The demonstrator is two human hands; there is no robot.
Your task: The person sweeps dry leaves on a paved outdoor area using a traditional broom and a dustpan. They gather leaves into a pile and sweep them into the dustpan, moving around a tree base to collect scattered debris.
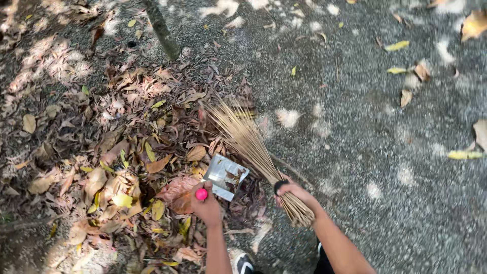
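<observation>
Left hand (207,205): fingers wrapped on pink-handled dustpan (225,176), apparently tilted to catch leaves (116,152).
Right hand (290,190): fingers clenched around broom (248,139), bristles far-left.

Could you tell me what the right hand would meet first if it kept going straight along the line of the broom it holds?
Probably the pile of dry leaves: the stick broom in the right hand already points up-left into it.

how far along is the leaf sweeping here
Done: dry leaves sit gathered in a big pile, and the gravel near it is mostly swept. In hand: the right hand holds a stick broom at the pile's edge, and the left hand holds a metal dustpan by its pink handle. Left: scattered leaves and the pile itself.
</observation>
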